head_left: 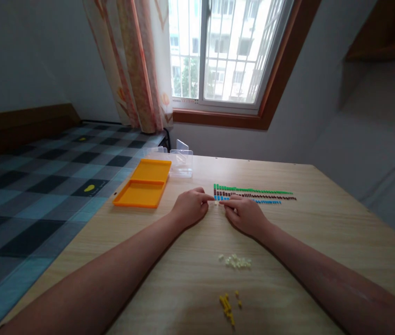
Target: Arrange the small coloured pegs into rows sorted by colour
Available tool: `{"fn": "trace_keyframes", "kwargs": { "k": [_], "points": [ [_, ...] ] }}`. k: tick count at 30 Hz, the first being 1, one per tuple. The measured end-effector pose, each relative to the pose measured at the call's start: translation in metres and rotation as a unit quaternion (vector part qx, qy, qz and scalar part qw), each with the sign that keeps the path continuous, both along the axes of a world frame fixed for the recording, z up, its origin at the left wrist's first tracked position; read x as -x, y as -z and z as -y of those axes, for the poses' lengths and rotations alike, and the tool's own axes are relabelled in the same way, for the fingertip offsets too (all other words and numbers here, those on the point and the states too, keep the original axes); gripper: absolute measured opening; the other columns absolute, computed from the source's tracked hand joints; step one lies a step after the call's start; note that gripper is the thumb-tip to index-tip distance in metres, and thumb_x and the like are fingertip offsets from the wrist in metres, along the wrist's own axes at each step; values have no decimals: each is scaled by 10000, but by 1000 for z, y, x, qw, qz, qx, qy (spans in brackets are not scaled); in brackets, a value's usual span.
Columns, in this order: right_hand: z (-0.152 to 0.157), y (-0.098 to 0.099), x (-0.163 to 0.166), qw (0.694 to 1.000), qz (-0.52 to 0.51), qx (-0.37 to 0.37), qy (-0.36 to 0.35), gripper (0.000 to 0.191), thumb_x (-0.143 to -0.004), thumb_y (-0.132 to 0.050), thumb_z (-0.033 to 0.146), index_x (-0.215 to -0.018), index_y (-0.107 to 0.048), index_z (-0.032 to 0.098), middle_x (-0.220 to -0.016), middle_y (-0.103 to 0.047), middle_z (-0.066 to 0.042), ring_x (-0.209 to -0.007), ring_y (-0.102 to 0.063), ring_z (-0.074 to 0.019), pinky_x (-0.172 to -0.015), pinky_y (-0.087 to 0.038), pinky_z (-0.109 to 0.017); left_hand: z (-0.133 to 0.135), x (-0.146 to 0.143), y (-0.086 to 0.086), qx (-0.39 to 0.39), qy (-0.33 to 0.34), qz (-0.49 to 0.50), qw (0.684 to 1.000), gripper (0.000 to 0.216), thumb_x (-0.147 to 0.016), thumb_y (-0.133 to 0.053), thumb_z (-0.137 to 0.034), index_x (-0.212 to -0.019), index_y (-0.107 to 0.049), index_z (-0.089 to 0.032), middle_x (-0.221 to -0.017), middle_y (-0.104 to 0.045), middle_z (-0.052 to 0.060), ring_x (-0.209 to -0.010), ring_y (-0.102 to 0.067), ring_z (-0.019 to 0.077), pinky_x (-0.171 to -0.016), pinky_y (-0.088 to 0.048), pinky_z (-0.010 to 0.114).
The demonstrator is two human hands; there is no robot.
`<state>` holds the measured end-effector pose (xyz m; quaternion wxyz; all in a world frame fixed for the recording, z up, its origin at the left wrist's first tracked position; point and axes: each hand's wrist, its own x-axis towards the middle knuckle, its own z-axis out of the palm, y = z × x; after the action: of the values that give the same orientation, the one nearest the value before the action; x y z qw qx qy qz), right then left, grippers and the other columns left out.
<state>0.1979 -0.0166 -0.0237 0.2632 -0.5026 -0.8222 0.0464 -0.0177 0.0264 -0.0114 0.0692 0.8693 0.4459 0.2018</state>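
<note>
My left hand [190, 206] and my right hand [244, 215] rest on the wooden table [323, 223], fingertips nearly meeting. Both are curled, with index fingers pinching at a tiny pale bead [217, 203] between them. Just beyond the fingertips lie three straight rows of small beads: a green row [253, 189], a brown row [256, 195] and a blue row [253, 201]. Nearer to me sit a loose cluster of white beads [236, 261] and a small pile of yellow beads [228, 306].
An open orange plastic case [143, 184] lies at the table's left, with clear plastic boxes [178, 160] behind it. A bed with a checked blue cover [36, 186] adjoins the table's left edge. A window and curtain are behind.
</note>
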Motion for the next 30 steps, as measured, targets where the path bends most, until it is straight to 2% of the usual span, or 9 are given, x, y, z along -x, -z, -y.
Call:
{"fn": "trace_keyframes", "kwargs": {
  "k": [24,30],
  "points": [
    [-2,1,0,1000,6,6,0,290,-917,-522,233,-1063,-771,245,-856,-707,-37,-762,-633,-163,-670,-425,-257,0,1,0,6,12,-10,1000,348,-845,-536,-220,-1052,-775,-366,-960,-699,5,-791,-651,170,-720,-500,283],
    [-1,0,0,1000,12,2,-4,289,-919,-517,231,-1058,-770,235,-865,-712,-44,-773,-634,-163,-677,-438,-251,0,1,-1,4,18,-13,1000,343,-849,-539,-224,-1066,-776,-342,-959,-700,18,-789,-645,161,-722,-499,266]
  ]
}}
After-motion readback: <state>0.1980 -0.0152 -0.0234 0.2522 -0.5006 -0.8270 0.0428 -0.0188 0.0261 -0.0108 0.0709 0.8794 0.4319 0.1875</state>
